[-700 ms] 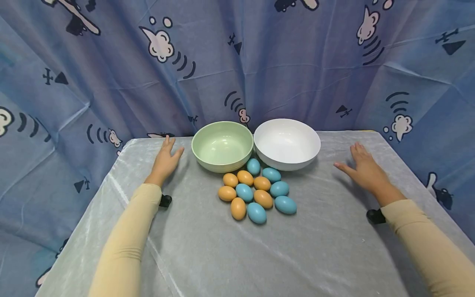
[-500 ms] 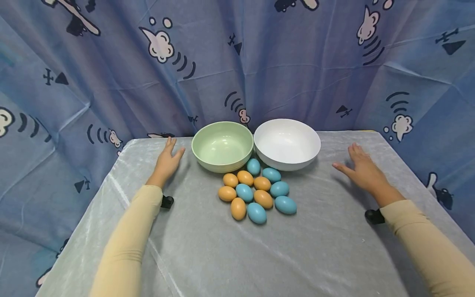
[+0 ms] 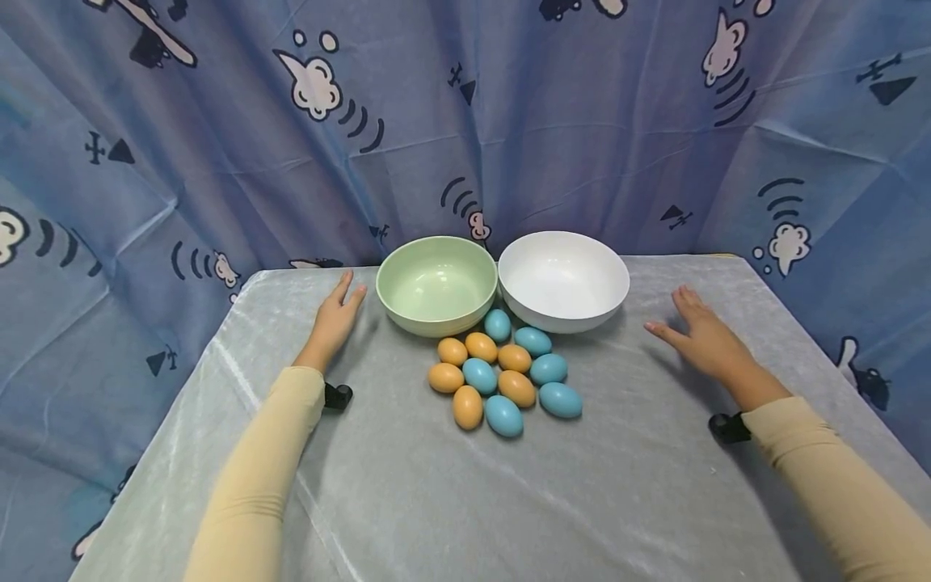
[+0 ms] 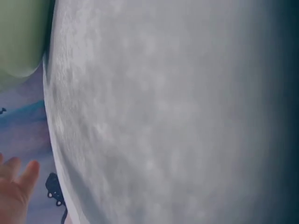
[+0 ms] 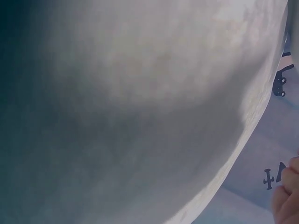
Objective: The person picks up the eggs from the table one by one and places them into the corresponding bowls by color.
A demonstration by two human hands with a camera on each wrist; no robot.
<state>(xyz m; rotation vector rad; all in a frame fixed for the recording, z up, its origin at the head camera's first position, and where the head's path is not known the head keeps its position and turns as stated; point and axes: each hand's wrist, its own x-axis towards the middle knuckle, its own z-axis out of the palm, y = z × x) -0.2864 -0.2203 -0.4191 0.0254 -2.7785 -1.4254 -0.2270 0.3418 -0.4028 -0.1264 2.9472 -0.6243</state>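
My left hand [image 3: 334, 325] hovers over the cloth just left of the green bowl [image 3: 429, 322], its fingers extended and holding nothing. To the right of the white bowl [image 3: 567, 315], my right hand [image 3: 704, 335] is likewise bare, with fingers straight and thumb spread toward the bowl. In front of the two bowls lies a cluster of egg-shaped pieces, several orange eggs [image 3: 468, 407] and several blue eggs [image 3: 504, 416]. Both bowls have nothing inside. The left wrist view catches the green bowl's side [image 4: 18, 42] and some fingertips.
A silvery-grey cloth [image 3: 451, 509] covers the table. Right behind the table hangs a blue patterned curtain [image 3: 553, 162], close to the backs of the bowls. Each wrist wears a small black device, such as the left wrist camera [image 3: 338, 397].
My left hand has shifted right, closer to the green bowl. The right hand has drifted slightly left toward the white bowl. Bowls and eggs stay where they were.
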